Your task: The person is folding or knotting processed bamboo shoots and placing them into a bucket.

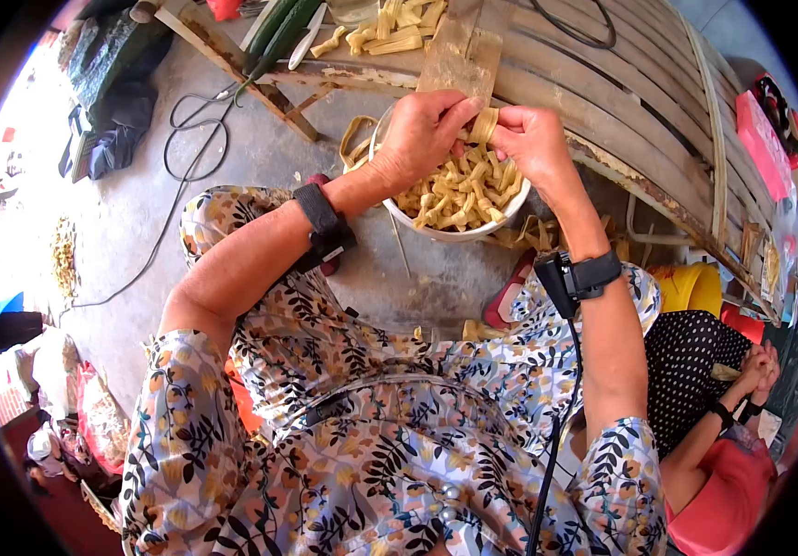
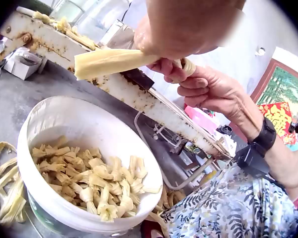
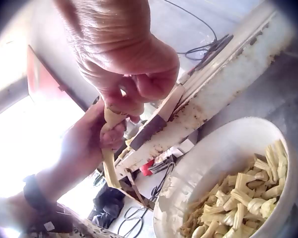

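Note:
Both hands meet above a white bucket [image 1: 462, 235], working on one pale yellow folded strip [image 1: 484, 126]. My left hand [image 1: 420, 135] pinches the strip; in the left wrist view its flat end [image 2: 107, 62] sticks out beside the left hand [image 2: 188, 25]. My right hand [image 1: 536, 146] pinches the wound part, with fingers curled in the left wrist view [image 2: 208, 89]. In the right wrist view the strip [image 3: 109, 166] hangs below the right hand [image 3: 124, 59]. Many knotted yellow pieces [image 1: 459, 196] fill the lower part of the bucket.
A slatted bench [image 1: 593, 93] with a rusty frame stands beyond the bucket, bearing a wooden board [image 1: 459, 60], more yellow pieces [image 1: 394, 39] and green cucumbers [image 1: 286, 35]. Loose strips [image 2: 7, 183] lie beside the bucket. A black cable [image 1: 176, 199] crosses the floor. Another person [image 1: 723, 463] sits at the right.

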Motion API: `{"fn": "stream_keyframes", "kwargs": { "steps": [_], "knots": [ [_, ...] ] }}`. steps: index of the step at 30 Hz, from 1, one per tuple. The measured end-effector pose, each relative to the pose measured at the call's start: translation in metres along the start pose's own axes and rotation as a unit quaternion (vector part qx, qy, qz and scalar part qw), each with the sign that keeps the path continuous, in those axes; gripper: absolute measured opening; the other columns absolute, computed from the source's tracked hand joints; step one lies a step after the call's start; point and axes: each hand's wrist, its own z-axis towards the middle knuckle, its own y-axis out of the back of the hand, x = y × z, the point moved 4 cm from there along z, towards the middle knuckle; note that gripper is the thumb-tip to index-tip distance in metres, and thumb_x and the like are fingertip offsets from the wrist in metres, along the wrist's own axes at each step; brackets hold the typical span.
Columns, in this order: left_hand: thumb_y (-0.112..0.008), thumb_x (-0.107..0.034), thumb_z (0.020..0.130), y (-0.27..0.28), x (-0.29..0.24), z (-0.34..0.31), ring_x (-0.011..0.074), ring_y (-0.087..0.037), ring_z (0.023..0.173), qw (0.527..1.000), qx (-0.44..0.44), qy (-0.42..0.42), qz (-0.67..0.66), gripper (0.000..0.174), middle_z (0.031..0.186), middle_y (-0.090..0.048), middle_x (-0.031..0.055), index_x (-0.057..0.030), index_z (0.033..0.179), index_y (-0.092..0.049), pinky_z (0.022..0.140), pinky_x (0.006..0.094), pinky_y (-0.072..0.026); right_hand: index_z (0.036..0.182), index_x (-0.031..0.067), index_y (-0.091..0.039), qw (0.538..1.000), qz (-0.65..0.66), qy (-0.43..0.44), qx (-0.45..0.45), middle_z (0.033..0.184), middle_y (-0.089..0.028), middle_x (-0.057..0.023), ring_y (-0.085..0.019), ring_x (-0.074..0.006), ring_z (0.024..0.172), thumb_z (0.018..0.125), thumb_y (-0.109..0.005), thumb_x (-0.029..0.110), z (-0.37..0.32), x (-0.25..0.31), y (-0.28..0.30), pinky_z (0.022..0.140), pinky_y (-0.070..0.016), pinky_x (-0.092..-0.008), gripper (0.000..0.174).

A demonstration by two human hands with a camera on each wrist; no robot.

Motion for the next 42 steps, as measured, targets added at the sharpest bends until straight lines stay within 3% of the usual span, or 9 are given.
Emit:
{"fn": "stream_keyframes", "kwargs": {
  "steps": [6,9,13,16,20,26,33,36,42],
  "knots": [
    [-0.054,-0.028,0.085,-0.006,0.001,0.003,0.0052,-0.048,0.052,0.993,-0.004,-0.054,0.103,0.03,0.064,-0.054,0.0016,0.0021,0.084,-0.057,0.047,0.0197,-0.0392,0.073,-0.0029,-0.062,0.996,-0.013,0.022,-0.081,0.055,-0.054,0.0009,-0.048,-0.0036,0.049,0.076,-0.06,0.008,-0.008,0.004,-0.003,0.045,-0.0368,-0.0192,0.011],
    [-0.053,-0.027,0.084,-0.012,0.007,0.007,0.004,-0.043,0.049,0.987,-0.002,0.105,-0.122,0.026,0.061,-0.05,0.0002,-0.0014,0.08,-0.056,0.043,0.019,-0.0324,0.072,-0.0024,-0.062,0.987,0.097,0.042,-0.118,0.054,-0.053,0.0007,-0.047,-0.0038,0.048,0.075,-0.061,0.007,-0.008,0.006,0.003,0.044,-0.0348,-0.0184,0.01],
    [-0.056,-0.03,0.083,-0.013,0.002,0.006,0.0034,-0.027,0.044,0.91,0.05,0.214,-0.351,0.027,0.055,-0.033,-0.0065,-0.0033,0.078,-0.053,0.041,0.0194,-0.0206,0.072,-0.001,-0.062,0.953,0.243,0.035,-0.178,0.055,-0.05,0.0014,-0.041,-0.0037,0.047,0.073,-0.064,0.007,-0.002,0.009,0.029,0.042,-0.0281,-0.0172,0.008],
    [-0.054,-0.028,0.086,-0.014,-0.006,0.006,0.0027,-0.024,0.046,0.919,0.101,0.19,-0.331,0.025,0.056,-0.031,-0.0071,-0.0029,0.082,-0.054,0.042,0.019,-0.0186,0.072,0.0001,-0.062,0.939,0.282,-0.003,-0.198,0.054,-0.048,0.0028,-0.037,-0.0034,0.046,0.071,-0.066,0.007,-0.002,0.007,0.045,0.042,-0.0252,-0.0177,0.008],
    [-0.048,-0.024,0.089,-0.01,0.0,0.004,0.002,-0.022,0.046,0.927,0.152,0.179,-0.291,0.022,0.055,-0.029,-0.0081,-0.0037,0.083,-0.054,0.042,0.0184,-0.0181,0.072,0.0013,-0.062,0.951,0.256,-0.018,-0.174,0.055,-0.048,0.0033,-0.038,-0.003,0.047,0.073,-0.067,0.012,-0.002,-0.001,0.043,0.043,-0.0262,-0.0174,0.011],
    [-0.044,-0.022,0.091,-0.008,0.013,-0.001,0.0013,-0.02,0.042,0.846,0.256,0.235,-0.404,0.021,0.052,-0.027,-0.0105,-0.0051,0.082,-0.054,0.042,0.018,-0.0184,0.072,0.002,-0.062,0.984,0.169,-0.05,-0.04,0.058,-0.052,0.0017,-0.041,-0.0025,0.051,0.078,-0.065,0.029,-0.004,0.003,0.025,0.046,-0.0322,-0.0162,0.028],
    [-0.047,-0.021,0.09,-0.009,0.01,0.005,0.0018,-0.025,0.045,0.871,0.253,0.212,-0.364,0.021,0.056,-0.038,-0.0077,-0.002,0.084,-0.056,0.041,0.0173,-0.0194,0.077,0.0007,-0.064,0.98,0.15,0.059,-0.117,0.065,-0.059,-0.0024,-0.044,-0.0029,0.052,0.08,-0.062,0.024,-0.002,0.001,0.027,0.045,-0.0349,-0.0164,0.024],
    [-0.045,-0.019,0.09,-0.007,0.006,0.002,0.001,-0.026,0.045,0.888,0.234,0.208,-0.336,0.02,0.057,-0.037,-0.0078,-0.0021,0.084,-0.054,0.041,0.0165,-0.0194,0.089,0.0026,-0.063,0.983,0.154,-0.051,-0.088,0.069,-0.058,0.0007,-0.045,-0.0021,0.054,0.079,-0.064,0.023,-0.004,0.008,0.024,0.047,-0.0343,-0.016,0.022],
    [-0.044,-0.018,0.091,-0.006,0.008,0.001,0.0008,-0.026,0.045,0.885,0.246,0.2,-0.34,0.019,0.057,-0.037,-0.0075,-0.0017,0.085,-0.054,0.041,0.0156,-0.0203,0.089,0.0017,-0.06,0.969,0.245,-0.025,0.022,0.067,-0.056,0.0001,-0.044,-0.0016,0.053,0.077,-0.064,0.014,-0.003,0.0,0.005,0.044,-0.0341,-0.0141,0.017]
  ]
}}
